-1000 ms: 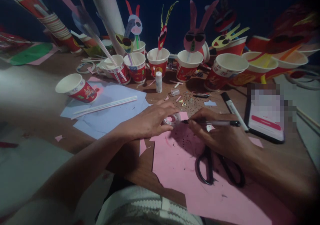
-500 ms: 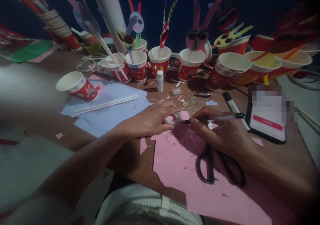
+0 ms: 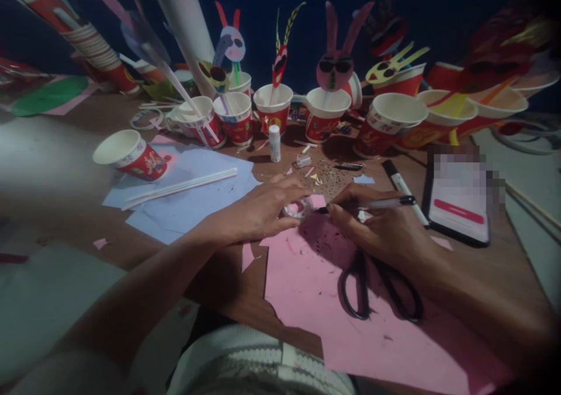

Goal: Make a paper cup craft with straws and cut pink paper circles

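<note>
My left hand (image 3: 258, 208) is curled over a small white ring (image 3: 295, 209), its fingertips pinning it against a scrap of pink paper; the ring is too small and shadowed for me to say what it's made of. My right hand (image 3: 377, 222) is closed around a black-and-silver pen (image 3: 377, 203) in a writing grip, with the tip right at the ring's edge, though I can't tell if it's touching. So the step in hand is close pen work on this little piece, and it calls for my left hand to keep the ring steady while the tip stays on that edge. A large pink paper sheet (image 3: 307, 301) lies under my right hand, with black-handled scissors (image 3: 360, 278) resting on it, free of both hands. Just beyond my hands are a scatter of glitter (image 3: 326, 179) and a glue stick (image 3: 274, 144). To my left, striped straws (image 3: 179, 189) lie on blue paper (image 3: 184, 208), and a red-and-white paper cup (image 3: 131, 155) sits on its side. Farther back, a row of paper cups (image 3: 274, 108) holds paper figures, one a rabbit-eared face in sunglasses (image 3: 333, 65). A black marker (image 3: 401, 187) lies beside a phone (image 3: 458, 205), whose screen is blurred out.
</note>
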Motion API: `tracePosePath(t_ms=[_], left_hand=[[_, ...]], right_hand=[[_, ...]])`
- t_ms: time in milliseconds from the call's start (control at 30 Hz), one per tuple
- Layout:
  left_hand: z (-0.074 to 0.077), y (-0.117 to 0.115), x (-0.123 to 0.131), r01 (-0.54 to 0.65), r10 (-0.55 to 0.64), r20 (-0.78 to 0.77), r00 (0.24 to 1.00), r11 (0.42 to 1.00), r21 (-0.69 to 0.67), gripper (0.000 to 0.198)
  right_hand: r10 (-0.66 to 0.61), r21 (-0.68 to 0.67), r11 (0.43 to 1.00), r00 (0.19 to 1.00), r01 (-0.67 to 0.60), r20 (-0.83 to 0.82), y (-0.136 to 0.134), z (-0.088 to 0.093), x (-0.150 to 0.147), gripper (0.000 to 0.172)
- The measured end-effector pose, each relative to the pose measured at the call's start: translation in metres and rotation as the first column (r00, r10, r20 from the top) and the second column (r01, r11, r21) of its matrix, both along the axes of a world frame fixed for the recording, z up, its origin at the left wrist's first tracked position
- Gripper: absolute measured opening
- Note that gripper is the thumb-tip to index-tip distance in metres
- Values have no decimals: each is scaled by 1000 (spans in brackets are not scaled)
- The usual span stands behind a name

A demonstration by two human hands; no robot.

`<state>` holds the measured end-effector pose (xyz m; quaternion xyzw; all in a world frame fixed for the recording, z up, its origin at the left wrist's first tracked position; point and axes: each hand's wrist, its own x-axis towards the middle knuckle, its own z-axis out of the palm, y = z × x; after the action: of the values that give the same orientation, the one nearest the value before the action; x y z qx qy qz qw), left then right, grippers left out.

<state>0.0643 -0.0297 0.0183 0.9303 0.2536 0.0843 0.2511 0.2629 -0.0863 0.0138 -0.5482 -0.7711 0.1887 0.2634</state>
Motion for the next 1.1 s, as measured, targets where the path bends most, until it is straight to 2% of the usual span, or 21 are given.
tracePosePath(t_ms=[167, 267, 467, 600, 767, 867, 967, 1033, 1100], left_hand=[[-1, -1, 0, -11, 11, 8, 1000, 1000, 10, 35], [-2, -1, 0, -27, 28, -7, 1000, 999, 24, 36], [-4, -1, -1, -38, 38, 2, 999, 999, 38, 42], [-5, -1, -1, -51, 50, 9, 999, 998, 31, 37], [-5, 0, -1, -65, 64, 40, 997, 997, 29, 35], [-2, 3, -6, -118, 112, 96, 989, 991, 57, 42], [4, 11, -16, -206, 195, 113, 974, 974, 93, 44], [8, 16, -23, -272, 259, 116, 959, 955, 116, 44], [10, 22, -30, -337, 320, 131, 938, 932, 136, 45]], right_hand=[[61, -51, 997, 997, -63, -45, -6, -1, -5, 12], [54, -78, 995, 994, -61, -90, -8, 1, -6, 11], [-129, -64, 991, 932, 115, -337, -2, 19, 2, 12], [-197, 10, 974, 864, 227, -463, -1, 37, 7, 11], [-176, 179, 930, 817, 321, -550, -9, 58, 11, 6], [-203, 250, 891, 826, 378, -526, -16, 70, 14, 8], [-309, 322, 835, 863, 447, -400, -22, 78, 15, 13], [-370, 372, 783, 854, 498, -366, -24, 79, 16, 17], [-360, 388, 792, 874, 472, -327, -26, 77, 19, 24]])
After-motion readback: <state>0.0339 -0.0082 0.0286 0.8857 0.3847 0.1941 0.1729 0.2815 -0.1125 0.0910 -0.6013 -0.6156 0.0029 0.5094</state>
